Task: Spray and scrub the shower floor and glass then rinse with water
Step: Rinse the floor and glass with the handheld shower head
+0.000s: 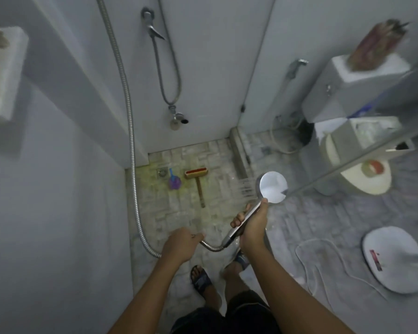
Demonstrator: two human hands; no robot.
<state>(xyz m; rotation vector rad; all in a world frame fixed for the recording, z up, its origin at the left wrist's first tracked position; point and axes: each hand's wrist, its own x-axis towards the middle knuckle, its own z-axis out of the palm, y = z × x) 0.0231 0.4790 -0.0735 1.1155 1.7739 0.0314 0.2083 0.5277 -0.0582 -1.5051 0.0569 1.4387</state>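
My right hand (251, 220) grips the handle of a chrome shower head (273, 186), its round face turned toward the glass panel (263, 68) on the right, with water streaks at the glass's lower edge. My left hand (181, 242) holds the metal shower hose (132, 131) where it loops low near the floor. On the tiled shower floor (215, 208) lie a wooden-handled scrub brush (197, 179) with a red and tan head and a purple spray bottle (174, 180) with a blue nozzle, next to the floor drain (162, 172).
A tap with a second hose (176, 116) is on the back wall. Behind the glass stand a toilet (362, 169) and its cistern (352, 88). A white round lid (396, 259) and a thin cord lie on the floor at right. My sandalled feet (200, 278) stand at the entrance.
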